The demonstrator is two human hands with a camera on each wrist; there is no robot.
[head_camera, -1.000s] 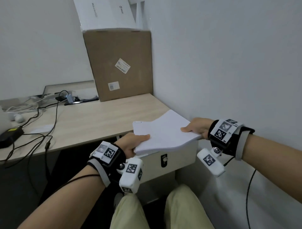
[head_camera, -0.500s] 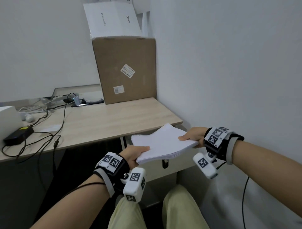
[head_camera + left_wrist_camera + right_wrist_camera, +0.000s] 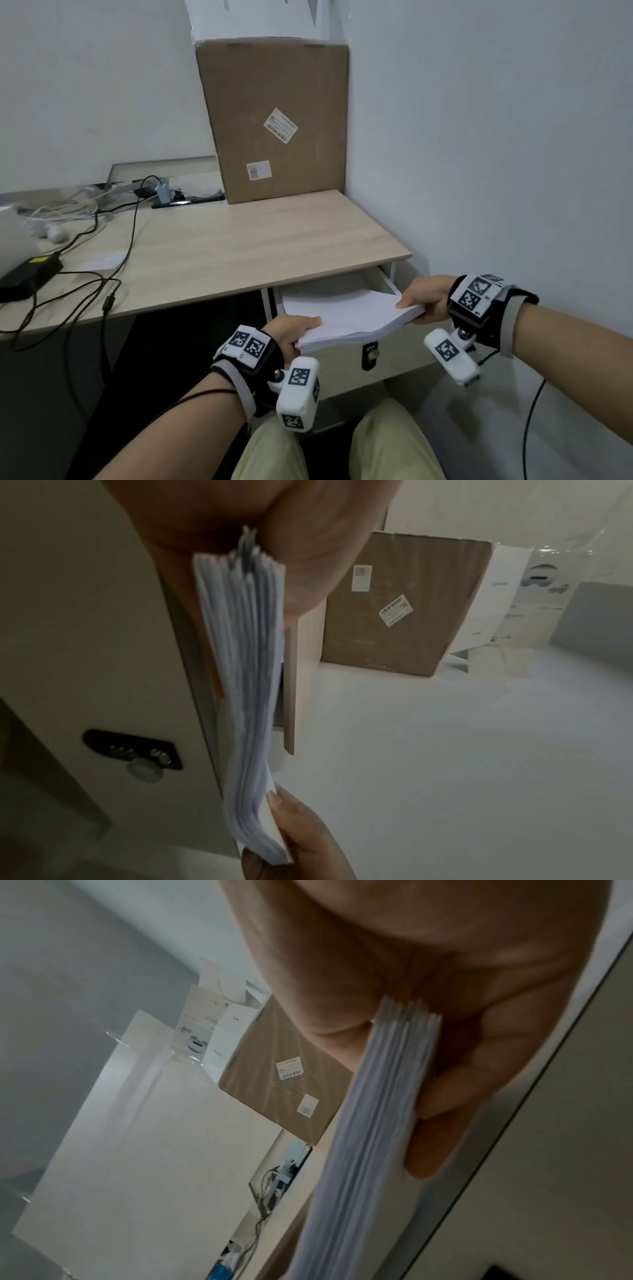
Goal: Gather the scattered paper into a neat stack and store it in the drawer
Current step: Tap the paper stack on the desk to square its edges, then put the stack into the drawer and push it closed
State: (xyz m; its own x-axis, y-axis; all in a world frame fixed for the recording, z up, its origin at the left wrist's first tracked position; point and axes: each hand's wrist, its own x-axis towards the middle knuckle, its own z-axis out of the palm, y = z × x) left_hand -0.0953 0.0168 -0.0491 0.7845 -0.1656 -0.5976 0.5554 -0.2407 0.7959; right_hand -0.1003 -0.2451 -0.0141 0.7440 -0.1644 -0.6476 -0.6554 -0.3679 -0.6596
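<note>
A thick stack of white paper (image 3: 346,311) hangs low over the open drawer (image 3: 387,356) under the desk's right end, its far edge inside the drawer. My left hand (image 3: 294,332) grips the stack's near left corner, thumb on top. My right hand (image 3: 424,299) grips the right corner, thumb on top and fingers beneath. The left wrist view shows the stack's edge (image 3: 243,669) beside the drawer front with its lock (image 3: 137,753). In the right wrist view my fingers (image 3: 441,1096) curl under the paper stack (image 3: 369,1137).
A tall cardboard box (image 3: 274,116) stands at the back of the wooden desk (image 3: 222,253), against the right wall. A black power adapter (image 3: 27,274) and trailing cables (image 3: 102,246) lie on the desk's left part. My knees sit below the drawer.
Both hands have lowered the stack from above the drawer front down into the open drawer. The drawer's inside now shows behind the paper.
</note>
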